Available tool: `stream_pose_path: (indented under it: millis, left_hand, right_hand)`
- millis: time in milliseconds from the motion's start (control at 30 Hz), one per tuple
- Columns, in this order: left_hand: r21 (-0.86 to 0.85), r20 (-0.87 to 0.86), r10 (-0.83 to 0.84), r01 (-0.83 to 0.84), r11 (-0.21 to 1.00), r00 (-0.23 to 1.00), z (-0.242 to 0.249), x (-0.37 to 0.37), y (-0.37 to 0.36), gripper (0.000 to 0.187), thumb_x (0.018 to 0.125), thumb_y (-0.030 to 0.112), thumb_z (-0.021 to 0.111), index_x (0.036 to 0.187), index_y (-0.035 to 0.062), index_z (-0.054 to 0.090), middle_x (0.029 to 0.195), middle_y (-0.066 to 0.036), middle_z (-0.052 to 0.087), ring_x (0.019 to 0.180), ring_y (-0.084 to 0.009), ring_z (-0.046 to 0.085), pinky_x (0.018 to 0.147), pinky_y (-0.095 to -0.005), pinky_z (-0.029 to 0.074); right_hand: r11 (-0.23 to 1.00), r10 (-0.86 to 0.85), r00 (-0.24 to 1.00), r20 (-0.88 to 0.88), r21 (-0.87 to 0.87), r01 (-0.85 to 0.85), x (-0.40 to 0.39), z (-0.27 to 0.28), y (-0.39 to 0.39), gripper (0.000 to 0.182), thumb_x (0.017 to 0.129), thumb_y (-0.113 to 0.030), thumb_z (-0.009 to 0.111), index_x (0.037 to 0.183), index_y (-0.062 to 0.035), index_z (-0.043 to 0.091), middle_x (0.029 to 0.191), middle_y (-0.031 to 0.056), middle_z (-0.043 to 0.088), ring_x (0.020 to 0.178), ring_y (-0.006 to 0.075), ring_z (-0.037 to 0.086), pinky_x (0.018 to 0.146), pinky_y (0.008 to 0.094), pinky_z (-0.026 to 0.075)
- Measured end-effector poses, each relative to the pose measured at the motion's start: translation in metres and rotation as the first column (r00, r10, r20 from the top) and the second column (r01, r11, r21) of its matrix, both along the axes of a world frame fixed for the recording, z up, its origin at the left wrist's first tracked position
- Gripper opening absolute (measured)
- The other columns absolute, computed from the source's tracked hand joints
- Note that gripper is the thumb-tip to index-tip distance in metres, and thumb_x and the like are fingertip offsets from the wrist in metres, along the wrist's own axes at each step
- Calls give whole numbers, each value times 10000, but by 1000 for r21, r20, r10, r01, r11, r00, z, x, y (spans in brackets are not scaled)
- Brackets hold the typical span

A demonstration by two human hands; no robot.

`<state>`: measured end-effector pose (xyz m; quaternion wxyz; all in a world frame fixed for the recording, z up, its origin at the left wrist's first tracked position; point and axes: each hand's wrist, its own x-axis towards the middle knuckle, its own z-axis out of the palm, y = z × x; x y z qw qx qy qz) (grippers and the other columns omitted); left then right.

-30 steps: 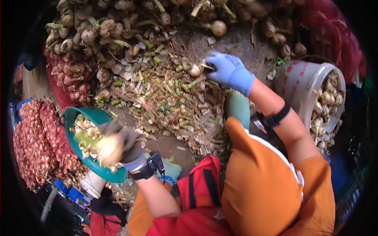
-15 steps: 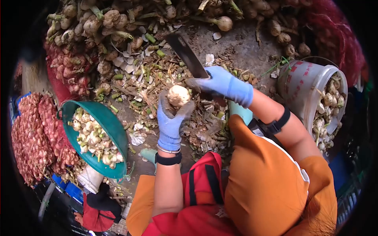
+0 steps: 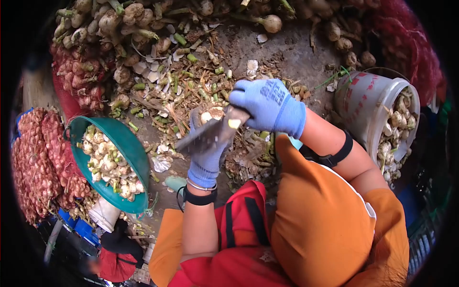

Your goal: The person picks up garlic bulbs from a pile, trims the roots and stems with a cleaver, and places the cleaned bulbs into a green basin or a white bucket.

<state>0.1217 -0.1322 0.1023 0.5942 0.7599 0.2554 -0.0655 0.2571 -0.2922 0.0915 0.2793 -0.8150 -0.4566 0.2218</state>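
Observation:
My right hand (image 3: 270, 105), in a blue work glove, is closed round the handle of a dark broad-bladed knife (image 3: 201, 137). The blade slants down to the left, across the front of my left hand (image 3: 204, 165). That hand, gloved too, holds a pale garlic bulb (image 3: 210, 114), whose lower part is hidden behind the blade and fingers. A small pale-yellow cut piece (image 3: 234, 123) shows beside the blade, close to my right fingers. Below both hands, stem ends and papery skins litter the ground (image 3: 177, 103).
At left, a tilted green basin (image 3: 141, 160) holds trimmed garlic, beside red mesh bags (image 3: 36, 167) of bulbs. A white bucket (image 3: 351, 103) of garlic lies tipped at right. Untrimmed garlic (image 3: 110, 21) is heaped at the back. Another person (image 3: 117, 263) is at lower left.
The knife has swung from pointing up and away to lying down-left across my left hand. My right hand has turned over, and the bulb is now partly covered.

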Motion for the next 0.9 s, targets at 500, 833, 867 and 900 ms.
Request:
stream_pose_path:
  millis: [500, 833, 867, 900]
  left_hand:
    - [-196, -63, 302, -308, 931, 951, 14, 6, 17, 305, 889, 203, 676, 1155, 101, 568, 974, -89, 657, 659, -118, 621, 506, -219, 497]
    - [148, -339, 196, -154, 977, 920, -28, -1, 61, 458, 852, 253, 756, 1175, 31, 516, 838, -55, 636, 519, -121, 596, 446, -220, 446]
    - [-55, -86, 330, -335, 941, 940, 11, 27, 33, 441, 871, 238, 741, 1204, 43, 527, 904, -64, 650, 518, -135, 604, 447, -249, 462]
    - [-51, -60, 304, -307, 950, 951, 18, 25, 50, 436, 910, 260, 686, 1253, 51, 517, 999, -89, 666, 589, -140, 635, 465, -268, 476]
  right_hand:
    - [899, -152, 968, -199, -435, 52, 45, -40, 5, 302, 786, -319, 627, 989, -105, 690, 979, 172, 693, 943, 333, 672, 824, 427, 527]
    - [1000, 27, 994, -105, 14, -25, 35, 17, 39, 226, 760, -270, 647, 913, -104, 667, 950, 119, 652, 893, 316, 675, 753, 439, 538]
    - [978, -59, 977, -205, -206, 16, 50, -10, 36, 260, 760, -278, 638, 946, -100, 675, 973, 128, 657, 905, 326, 672, 777, 448, 534]
    - [909, -161, 945, -285, -416, 29, 67, -38, 30, 295, 760, -285, 630, 980, -95, 682, 996, 136, 662, 917, 336, 668, 801, 456, 530]
